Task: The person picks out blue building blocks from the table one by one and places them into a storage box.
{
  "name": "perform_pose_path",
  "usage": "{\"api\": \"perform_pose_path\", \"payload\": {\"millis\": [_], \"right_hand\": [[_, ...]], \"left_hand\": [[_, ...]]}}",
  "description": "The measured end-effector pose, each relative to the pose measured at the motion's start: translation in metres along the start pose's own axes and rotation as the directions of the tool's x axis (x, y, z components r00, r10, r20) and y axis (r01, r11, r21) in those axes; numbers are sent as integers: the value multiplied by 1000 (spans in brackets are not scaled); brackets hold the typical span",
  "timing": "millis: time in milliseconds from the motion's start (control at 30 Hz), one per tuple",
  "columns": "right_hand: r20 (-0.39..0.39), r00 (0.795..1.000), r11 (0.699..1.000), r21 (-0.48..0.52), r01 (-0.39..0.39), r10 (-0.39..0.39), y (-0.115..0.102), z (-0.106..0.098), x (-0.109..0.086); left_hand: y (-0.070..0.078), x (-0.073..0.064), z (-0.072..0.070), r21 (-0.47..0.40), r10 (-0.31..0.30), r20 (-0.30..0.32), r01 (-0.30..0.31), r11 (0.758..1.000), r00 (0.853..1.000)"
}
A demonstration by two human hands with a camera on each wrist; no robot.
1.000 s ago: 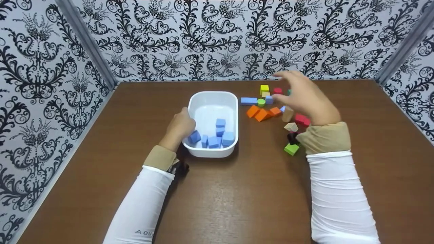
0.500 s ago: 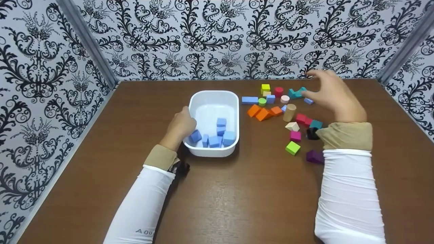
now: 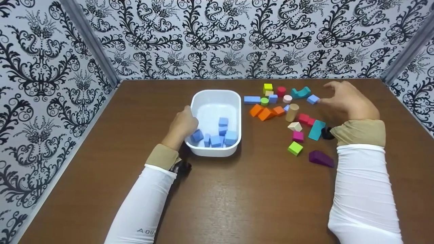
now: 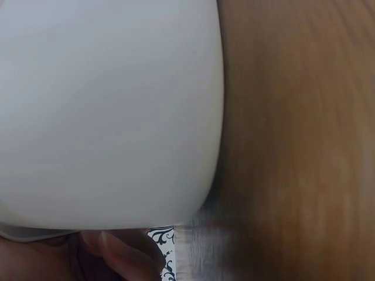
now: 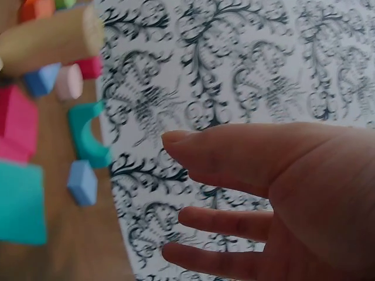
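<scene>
A white plastic tub stands on the table with several blue blocks in its near half. My left hand grips the tub's left rim; in the left wrist view the tub's outer wall hides most of that hand. At the right, my right hand hovers over the table, thumb and fingers spread, holding nothing. Nearest to its thumb is a small blue block, also visible in the right wrist view below a teal arch block. A blue bar and a blue cube lie right of the tub.
Several coloured blocks spread between tub and right hand: orange blocks, a wooden cylinder, a teal slab, a lime cube and a purple wedge. A patterned wall rises behind the table.
My right hand has moved rightward over the blocks, then lowered slightly beside the small blue block, uncovering the teal and purple pieces. The left hand keeps its hold on the tub.
</scene>
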State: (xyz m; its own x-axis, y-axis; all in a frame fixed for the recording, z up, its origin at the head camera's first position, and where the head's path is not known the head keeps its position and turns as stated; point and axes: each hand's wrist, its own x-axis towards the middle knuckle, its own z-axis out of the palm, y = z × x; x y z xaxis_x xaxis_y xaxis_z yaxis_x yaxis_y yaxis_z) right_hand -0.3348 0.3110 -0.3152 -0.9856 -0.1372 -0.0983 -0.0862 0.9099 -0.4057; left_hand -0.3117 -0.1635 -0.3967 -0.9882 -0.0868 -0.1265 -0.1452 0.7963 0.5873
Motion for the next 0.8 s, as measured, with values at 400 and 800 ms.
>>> {"api": "perform_pose_path", "payload": {"millis": [400, 800], "right_hand": [[78, 996, 992, -119, -31, 41, 5, 21, 34], [78, 995, 992, -112, -52, 61, 8, 20, 62]], "left_hand": [[0, 2, 0, 18, -6, -13, 7, 1000, 1000], [-1, -1, 3, 10, 2, -29, -2, 1000, 1000]]}}
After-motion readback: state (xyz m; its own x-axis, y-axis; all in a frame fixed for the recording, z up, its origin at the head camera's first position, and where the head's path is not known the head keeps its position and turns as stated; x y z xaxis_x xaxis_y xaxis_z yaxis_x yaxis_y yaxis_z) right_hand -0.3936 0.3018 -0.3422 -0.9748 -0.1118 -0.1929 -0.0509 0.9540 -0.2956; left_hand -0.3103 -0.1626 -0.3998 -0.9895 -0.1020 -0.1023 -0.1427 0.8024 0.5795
